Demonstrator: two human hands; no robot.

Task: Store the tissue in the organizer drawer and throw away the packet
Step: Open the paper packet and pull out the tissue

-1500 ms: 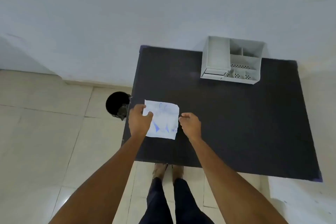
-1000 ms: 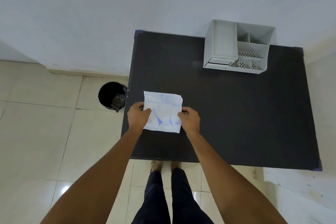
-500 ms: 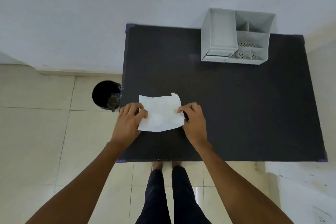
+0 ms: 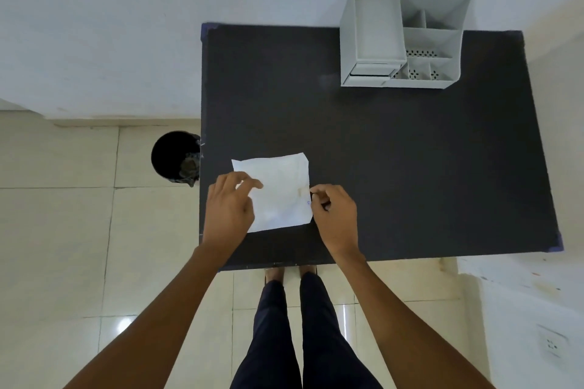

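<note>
A flat white tissue packet (image 4: pixel 279 191) lies near the front left of the black table (image 4: pixel 410 167), plain side up, with a trace of blue print at its right edge. My left hand (image 4: pixel 229 205) rests on its left side, fingers on top. My right hand (image 4: pixel 335 215) pinches its right edge between thumb and fingers. The grey organizer (image 4: pixel 401 38) stands at the table's far right; its small drawer (image 4: pixel 371 69) at the lower left looks closed. No loose tissue shows.
A black bin (image 4: pixel 175 155) stands on the tiled floor just left of the table's left edge, with dark scraps inside. A white wall runs behind the table. My legs and feet are at the front edge.
The packet was held up with its blue print facing me; it has since been turned over and laid flat on the table. My head moved closer over the table.
</note>
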